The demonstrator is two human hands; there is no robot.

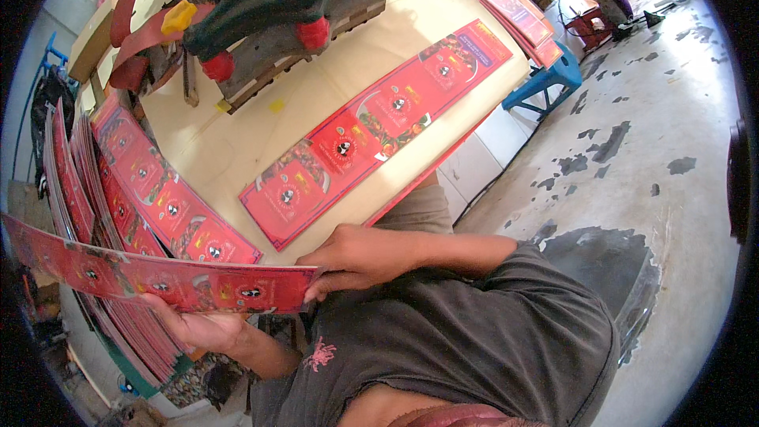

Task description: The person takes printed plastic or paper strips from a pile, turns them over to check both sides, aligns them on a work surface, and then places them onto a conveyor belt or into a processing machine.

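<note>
A long red printed cardboard strip (213, 281) is held up in front of me, above the near left of the table. My left hand (198, 328) grips its lower edge, with most fingers hidden behind it. My right hand (344, 257) pinches its right end between thumb and fingers. A similar printed strip (379, 122) lies flat and slanted on the cream tabletop (186, 122). Another printed strip (162, 186) leans at the left table edge, beside a thick stack of such strips (134, 332) standing on edge.
A dark green metal machine (269, 20) with yellow knobs and red feet stands at the table's far side. More printed strips (506, 4) are piled at the far right corner, above a blue stool (545, 87). Worn grey floor (632, 158) stretches to the right.
</note>
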